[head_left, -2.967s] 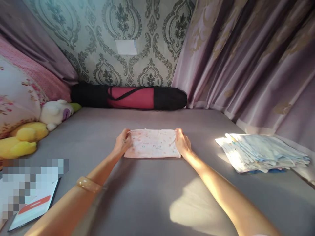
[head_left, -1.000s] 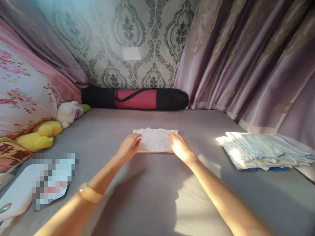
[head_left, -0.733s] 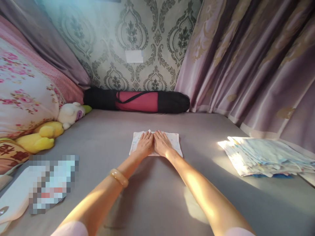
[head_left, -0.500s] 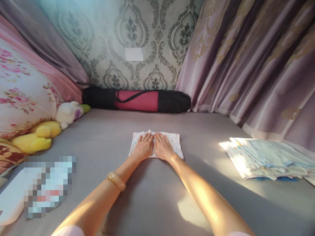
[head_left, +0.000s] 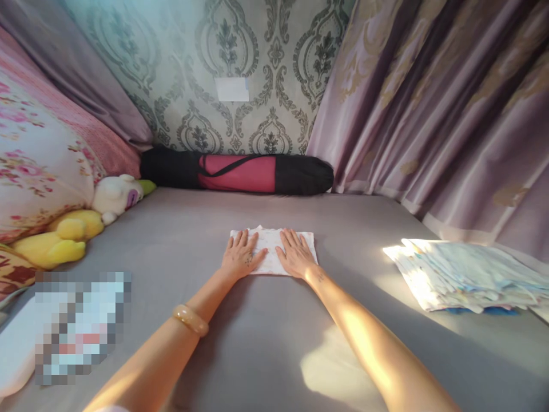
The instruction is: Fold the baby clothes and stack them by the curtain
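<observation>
A small folded white cloth (head_left: 269, 260) with a faint print lies flat on the grey sheet (head_left: 266, 337). On its left part rests my left hand (head_left: 241, 255), palm down with the fingers apart. My right hand (head_left: 297, 254) lies flat on the right part, its fingers also spread. Between the two hands the middle of the cloth shows. Parts of the cloth under the palms are hidden. Off to the right lies a stack of light printed cloths (head_left: 463, 274), partly in sunlight.
A black and red long bag (head_left: 238, 173) lies along the patterned wall. Plush toys (head_left: 75, 232) and a floral pillow (head_left: 38, 160) are at the left. Nearer on the left is a blurred-out item (head_left: 81, 326). Purple curtains (head_left: 420, 114) hang at the right.
My hands were side by side at the middle of the cloth. They have slid apart, the left one leftward and the right one rightward, and their fingers are more spread.
</observation>
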Available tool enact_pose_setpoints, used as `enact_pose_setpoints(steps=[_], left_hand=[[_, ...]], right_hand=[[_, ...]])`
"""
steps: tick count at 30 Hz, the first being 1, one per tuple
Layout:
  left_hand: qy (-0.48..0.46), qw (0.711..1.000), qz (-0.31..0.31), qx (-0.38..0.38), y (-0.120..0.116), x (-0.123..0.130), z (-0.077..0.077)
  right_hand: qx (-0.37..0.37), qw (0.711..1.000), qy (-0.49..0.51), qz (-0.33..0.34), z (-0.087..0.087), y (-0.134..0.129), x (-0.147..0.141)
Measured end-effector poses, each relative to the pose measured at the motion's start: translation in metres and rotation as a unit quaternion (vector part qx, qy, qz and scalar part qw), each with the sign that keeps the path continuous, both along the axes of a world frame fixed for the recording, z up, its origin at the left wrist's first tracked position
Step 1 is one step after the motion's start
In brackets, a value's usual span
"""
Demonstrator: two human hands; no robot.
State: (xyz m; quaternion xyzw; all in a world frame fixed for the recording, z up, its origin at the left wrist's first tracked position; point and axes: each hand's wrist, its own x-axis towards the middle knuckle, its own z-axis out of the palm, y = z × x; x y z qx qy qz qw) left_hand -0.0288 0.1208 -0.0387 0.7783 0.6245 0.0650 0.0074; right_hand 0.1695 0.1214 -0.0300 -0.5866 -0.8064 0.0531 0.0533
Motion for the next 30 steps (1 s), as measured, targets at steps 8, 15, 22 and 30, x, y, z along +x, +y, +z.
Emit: enact_pose_setpoints(steps=[8, 15, 22, 30], left_hand=[[-0.023, 0.999, 0.013, -0.027, 0.003, -0.005, -0.003], [-0.005, 0.999, -0.011, 0.052, 0.006, -0.010, 0.007], [-0.019, 1.000, 0.007, 0.002, 0.010, -0.021, -0.016], [-0.021, 1.000, 0.001, 0.010, 0.014, -0.025, -0.020]], right_hand=[[-0.005, 0.997, -0.007, -0.079, -0.001, 0.001, 0.019], [-0.018, 0.997, 0.007, -0.075, 0.012, 0.005, 0.023], [-0.023, 0.995, -0.001, -0.095, -0.004, 0.002, 0.033], [-0.024, 0.995, -0.006, -0.099, -0.009, 0.005, 0.036]])
